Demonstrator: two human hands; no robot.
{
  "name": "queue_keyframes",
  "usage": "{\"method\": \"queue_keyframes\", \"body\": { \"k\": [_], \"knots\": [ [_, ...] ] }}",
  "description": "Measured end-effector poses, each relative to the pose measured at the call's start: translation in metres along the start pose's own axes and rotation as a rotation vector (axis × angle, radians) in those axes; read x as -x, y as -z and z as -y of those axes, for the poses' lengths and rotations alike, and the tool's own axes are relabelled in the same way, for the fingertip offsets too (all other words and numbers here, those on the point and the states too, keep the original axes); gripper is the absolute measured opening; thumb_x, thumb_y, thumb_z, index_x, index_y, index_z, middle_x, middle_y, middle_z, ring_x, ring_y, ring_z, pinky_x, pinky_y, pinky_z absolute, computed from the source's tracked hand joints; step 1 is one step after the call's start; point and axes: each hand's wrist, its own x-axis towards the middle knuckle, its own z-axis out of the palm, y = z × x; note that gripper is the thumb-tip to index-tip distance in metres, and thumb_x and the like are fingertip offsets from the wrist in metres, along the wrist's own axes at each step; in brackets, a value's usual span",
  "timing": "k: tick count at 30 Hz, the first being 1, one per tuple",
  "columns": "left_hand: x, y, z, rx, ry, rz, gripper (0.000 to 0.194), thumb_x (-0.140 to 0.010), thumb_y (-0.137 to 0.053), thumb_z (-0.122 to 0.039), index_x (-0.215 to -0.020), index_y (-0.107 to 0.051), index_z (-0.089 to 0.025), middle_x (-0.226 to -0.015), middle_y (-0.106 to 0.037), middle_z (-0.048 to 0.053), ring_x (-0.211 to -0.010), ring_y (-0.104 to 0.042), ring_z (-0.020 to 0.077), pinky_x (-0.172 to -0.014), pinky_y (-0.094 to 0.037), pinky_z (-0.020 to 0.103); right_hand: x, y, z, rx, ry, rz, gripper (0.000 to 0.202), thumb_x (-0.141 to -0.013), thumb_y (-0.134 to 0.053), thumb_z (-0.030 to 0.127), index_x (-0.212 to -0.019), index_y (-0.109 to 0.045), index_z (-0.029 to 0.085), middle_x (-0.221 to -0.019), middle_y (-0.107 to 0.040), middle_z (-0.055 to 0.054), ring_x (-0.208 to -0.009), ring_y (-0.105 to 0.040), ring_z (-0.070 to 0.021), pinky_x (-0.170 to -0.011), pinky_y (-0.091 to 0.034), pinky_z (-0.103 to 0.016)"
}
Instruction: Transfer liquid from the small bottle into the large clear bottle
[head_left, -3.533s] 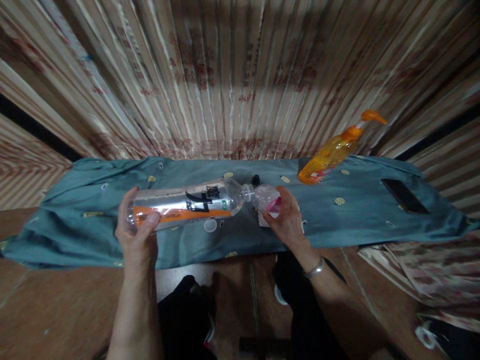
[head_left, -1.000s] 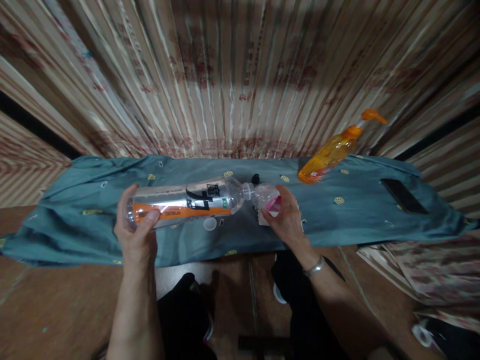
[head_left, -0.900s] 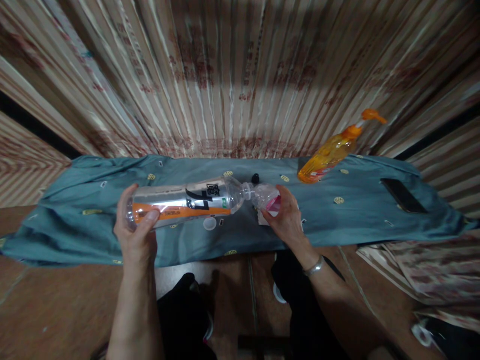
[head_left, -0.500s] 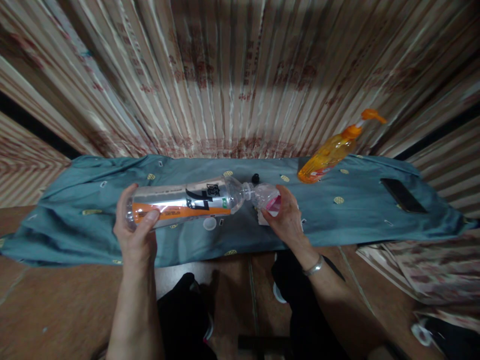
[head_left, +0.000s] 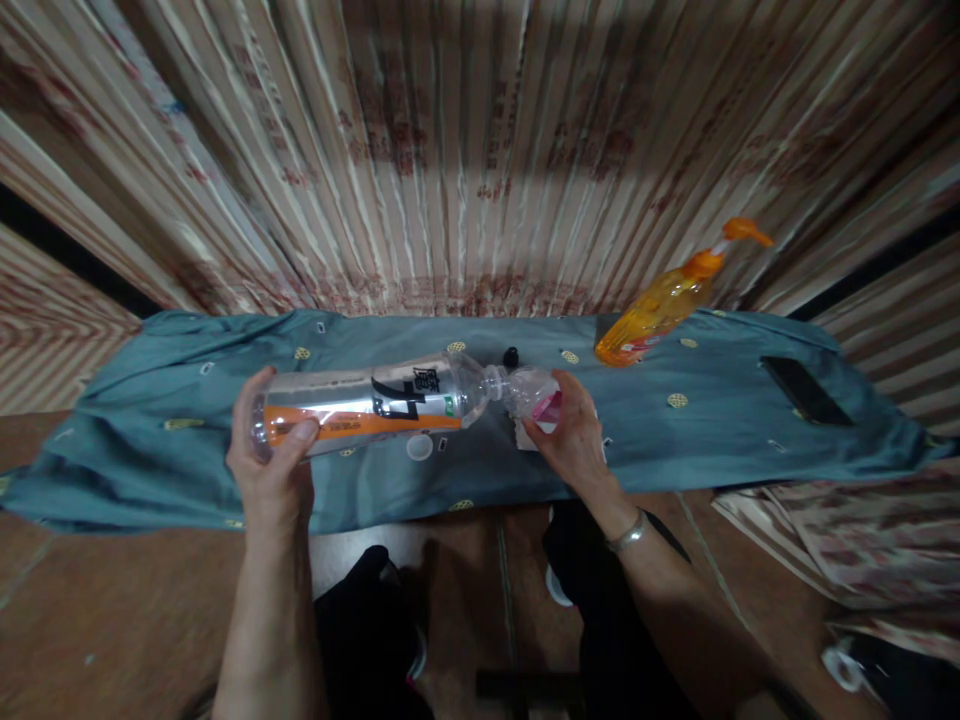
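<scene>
My left hand (head_left: 274, 440) is wrapped round the base of a large clear plastic bottle (head_left: 360, 405) with a silver and orange label. The bottle lies nearly level, its open neck pointing right. Against that neck is the narrow end of a smaller clear plastic bottle (head_left: 529, 390) with a pink label, held in my right hand (head_left: 574, 430). The two mouths meet or nearly meet; I cannot tell whether they touch. Much of the smaller bottle is hidden by my right fingers. Below the large bottle, a white round cap (head_left: 419, 447) rests on the cloth.
An orange pump bottle (head_left: 656, 310) stands at the back right of the teal cloth (head_left: 705, 440). A black phone (head_left: 805, 390) lies at the right. Behind the hands are a small black object (head_left: 511, 356) and a pale flat piece (head_left: 529, 437). A striped curtain (head_left: 465, 150) hangs behind.
Almost nothing differs. The large bottle's label has turned very slightly; both hands stay in the same place.
</scene>
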Motion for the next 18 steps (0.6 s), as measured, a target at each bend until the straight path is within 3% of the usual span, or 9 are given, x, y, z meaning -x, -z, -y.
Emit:
{"method": "queue_keyframes", "body": {
  "k": [13, 18],
  "knots": [
    [-0.0013, 0.0035, 0.0035, -0.105, -0.062, 0.034, 0.077, -0.054, -0.092, -0.052, -0.126, -0.073, -0.032, -0.102, -0.065, 0.000, -0.087, -0.062, 0.0197, -0.092, -0.054, 0.041, -0.0004, 0.0014, 0.0021, -0.014, -0.016, 0.003, 0.071, -0.088, -0.072, 0.035, -0.150, -0.043, 0.019, -0.143, -0.063, -0.020, -0.137, -0.060, -0.0363, -0.114, -0.052, -0.062],
    [-0.0007, 0.0000, -0.0008, -0.008, -0.011, 0.008, 0.077, -0.046, -0.097, -0.046, -0.119, -0.077, -0.030, -0.100, -0.067, -0.001, -0.086, -0.060, 0.0174, -0.095, -0.051, 0.038, 0.0000, 0.0009, 0.0010, -0.021, -0.011, 0.000, 0.071, -0.087, -0.072, 0.033, -0.150, -0.043, 0.019, -0.143, -0.063, -0.020, -0.136, -0.060, -0.0365, -0.114, -0.052, -0.062]
  ]
}}
